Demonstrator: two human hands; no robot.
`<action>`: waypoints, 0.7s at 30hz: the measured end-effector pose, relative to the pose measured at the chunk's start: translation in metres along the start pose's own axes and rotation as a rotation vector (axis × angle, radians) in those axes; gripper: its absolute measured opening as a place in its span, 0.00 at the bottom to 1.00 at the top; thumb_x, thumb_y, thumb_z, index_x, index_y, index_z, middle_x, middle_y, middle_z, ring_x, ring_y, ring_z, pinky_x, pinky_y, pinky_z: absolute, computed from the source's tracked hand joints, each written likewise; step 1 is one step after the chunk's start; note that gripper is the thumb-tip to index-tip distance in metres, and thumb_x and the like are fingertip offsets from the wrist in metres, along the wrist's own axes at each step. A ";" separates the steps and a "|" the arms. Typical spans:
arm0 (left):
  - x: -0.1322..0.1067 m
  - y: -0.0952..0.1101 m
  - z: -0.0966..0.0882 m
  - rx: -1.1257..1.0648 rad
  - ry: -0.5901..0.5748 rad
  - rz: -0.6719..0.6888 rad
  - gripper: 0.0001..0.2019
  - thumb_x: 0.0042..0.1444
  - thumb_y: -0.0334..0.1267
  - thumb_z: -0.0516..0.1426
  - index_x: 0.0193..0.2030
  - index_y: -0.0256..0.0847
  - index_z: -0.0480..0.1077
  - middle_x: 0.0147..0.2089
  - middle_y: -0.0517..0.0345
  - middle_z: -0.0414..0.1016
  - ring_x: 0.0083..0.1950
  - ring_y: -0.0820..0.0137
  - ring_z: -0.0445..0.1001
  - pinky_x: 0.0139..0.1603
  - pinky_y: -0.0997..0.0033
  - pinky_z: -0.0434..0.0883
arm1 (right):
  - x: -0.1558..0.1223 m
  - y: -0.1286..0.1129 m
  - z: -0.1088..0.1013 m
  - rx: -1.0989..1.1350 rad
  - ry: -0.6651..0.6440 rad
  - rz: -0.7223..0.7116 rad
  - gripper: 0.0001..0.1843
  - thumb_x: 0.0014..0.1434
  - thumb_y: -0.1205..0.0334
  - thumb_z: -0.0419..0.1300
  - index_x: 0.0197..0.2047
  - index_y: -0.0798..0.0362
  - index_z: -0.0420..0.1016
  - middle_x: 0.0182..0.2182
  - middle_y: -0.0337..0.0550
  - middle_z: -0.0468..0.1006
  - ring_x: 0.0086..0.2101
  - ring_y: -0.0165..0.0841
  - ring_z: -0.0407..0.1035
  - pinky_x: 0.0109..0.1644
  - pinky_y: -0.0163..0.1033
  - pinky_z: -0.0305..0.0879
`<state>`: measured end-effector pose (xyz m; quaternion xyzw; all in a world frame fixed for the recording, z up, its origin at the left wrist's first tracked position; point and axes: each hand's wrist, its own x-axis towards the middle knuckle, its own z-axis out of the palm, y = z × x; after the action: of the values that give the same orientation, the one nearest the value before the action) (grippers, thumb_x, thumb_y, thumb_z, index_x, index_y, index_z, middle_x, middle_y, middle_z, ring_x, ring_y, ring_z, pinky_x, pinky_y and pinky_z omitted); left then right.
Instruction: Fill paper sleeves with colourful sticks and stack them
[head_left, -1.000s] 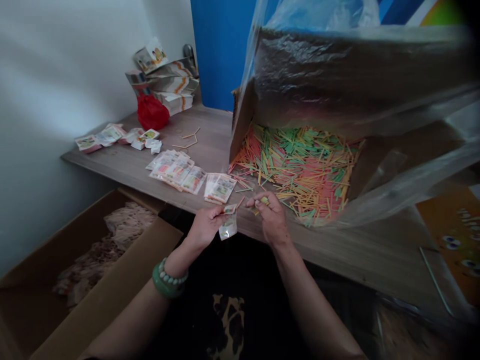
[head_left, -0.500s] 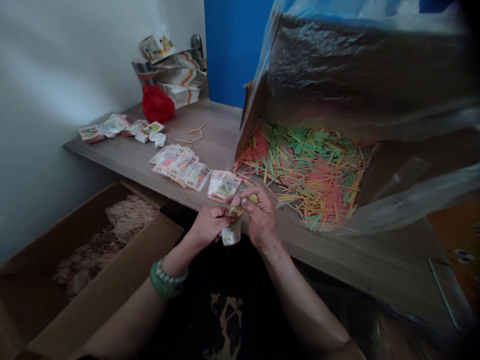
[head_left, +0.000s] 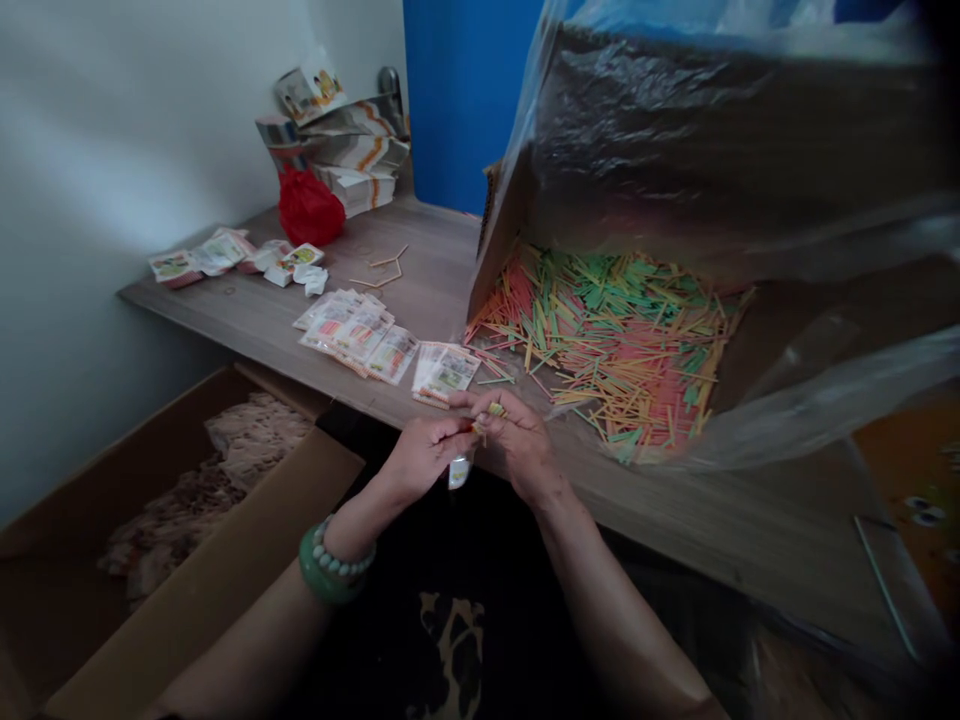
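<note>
My left hand (head_left: pixel 421 455) pinches a small clear packet (head_left: pixel 460 468) that hangs below the table's front edge. My right hand (head_left: pixel 515 440) is closed on a small bundle of coloured sticks (head_left: pixel 491 410), held at the packet's mouth. Both hands touch each other at the table edge. Just beyond them lies a big heap of green, orange, pink and yellow sticks (head_left: pixel 615 335) inside a tipped cardboard box lined with clear plastic (head_left: pixel 675 150). A fanned row of printed packets (head_left: pixel 375 340) lies on the wooden table (head_left: pixel 420 280) to the left of the heap.
More packets (head_left: pixel 217 255), a red bag (head_left: pixel 309 208) and a stack of printed cartons (head_left: pixel 345 150) sit at the table's far left corner. An open cardboard box (head_left: pixel 187 560) with pale contents stands on the floor at the left. A thin rod (head_left: pixel 885 580) lies at the right.
My right hand has brought the sticks from the heap's edge over to the packet in my left hand. The packet now hangs narrower, partly hidden between the hands.
</note>
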<state>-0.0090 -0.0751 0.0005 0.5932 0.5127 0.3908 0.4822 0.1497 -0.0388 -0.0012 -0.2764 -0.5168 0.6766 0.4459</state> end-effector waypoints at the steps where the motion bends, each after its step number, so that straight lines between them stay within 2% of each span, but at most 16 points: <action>1: 0.002 0.003 -0.001 0.053 0.023 0.088 0.14 0.61 0.46 0.58 0.30 0.38 0.76 0.28 0.57 0.73 0.30 0.69 0.71 0.33 0.71 0.68 | 0.001 0.000 0.000 -0.003 0.010 0.012 0.06 0.57 0.55 0.64 0.34 0.48 0.75 0.49 0.41 0.82 0.52 0.39 0.74 0.60 0.46 0.65; 3: 0.008 0.008 -0.001 0.101 0.061 0.194 0.15 0.62 0.45 0.56 0.31 0.38 0.76 0.35 0.52 0.76 0.40 0.64 0.74 0.43 0.67 0.70 | 0.003 0.001 0.000 -0.022 0.044 0.029 0.07 0.56 0.55 0.65 0.33 0.48 0.75 0.48 0.41 0.83 0.47 0.38 0.75 0.55 0.44 0.67; 4: 0.011 0.009 0.001 0.087 0.069 0.195 0.16 0.63 0.45 0.55 0.31 0.38 0.76 0.35 0.52 0.76 0.41 0.64 0.73 0.45 0.66 0.70 | 0.004 0.001 -0.001 -0.021 0.072 0.030 0.07 0.56 0.54 0.65 0.33 0.49 0.76 0.47 0.42 0.83 0.45 0.38 0.75 0.53 0.43 0.68; 8: 0.025 0.005 0.014 -0.087 0.030 0.053 0.16 0.63 0.47 0.56 0.32 0.37 0.75 0.31 0.57 0.73 0.35 0.67 0.70 0.42 0.67 0.68 | 0.009 -0.001 -0.007 0.089 0.218 0.025 0.07 0.53 0.55 0.66 0.32 0.48 0.75 0.42 0.42 0.84 0.43 0.39 0.76 0.52 0.44 0.69; 11: 0.035 -0.002 0.028 -0.279 -0.034 -0.017 0.10 0.52 0.42 0.65 0.36 0.37 0.77 0.35 0.58 0.76 0.38 0.68 0.72 0.44 0.68 0.68 | 0.012 -0.004 -0.014 0.098 0.286 0.031 0.06 0.52 0.56 0.65 0.31 0.48 0.74 0.40 0.41 0.85 0.44 0.39 0.76 0.51 0.45 0.70; 14: 0.040 -0.005 0.038 -0.444 -0.076 -0.109 0.15 0.43 0.37 0.70 0.39 0.37 0.78 0.35 0.59 0.78 0.37 0.69 0.74 0.44 0.68 0.69 | 0.012 -0.005 -0.019 0.065 0.287 0.015 0.04 0.51 0.58 0.64 0.31 0.48 0.76 0.41 0.41 0.85 0.45 0.39 0.76 0.52 0.44 0.69; 18: 0.038 -0.002 0.041 -0.520 -0.077 -0.197 0.14 0.46 0.41 0.69 0.38 0.36 0.79 0.33 0.59 0.78 0.35 0.70 0.73 0.42 0.67 0.69 | 0.006 -0.001 -0.023 0.050 0.268 0.030 0.05 0.52 0.57 0.65 0.32 0.49 0.79 0.42 0.43 0.85 0.46 0.40 0.76 0.54 0.46 0.68; 21: 0.034 -0.001 0.042 -0.483 -0.026 -0.160 0.13 0.50 0.44 0.67 0.37 0.37 0.79 0.32 0.59 0.77 0.34 0.70 0.72 0.41 0.69 0.68 | 0.001 0.005 -0.029 -0.028 0.281 0.052 0.07 0.53 0.57 0.65 0.35 0.48 0.81 0.44 0.43 0.85 0.48 0.41 0.76 0.57 0.49 0.67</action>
<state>0.0364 -0.0486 -0.0109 0.4234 0.4437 0.4546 0.6459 0.1714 -0.0253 -0.0152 -0.3879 -0.4512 0.6354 0.4922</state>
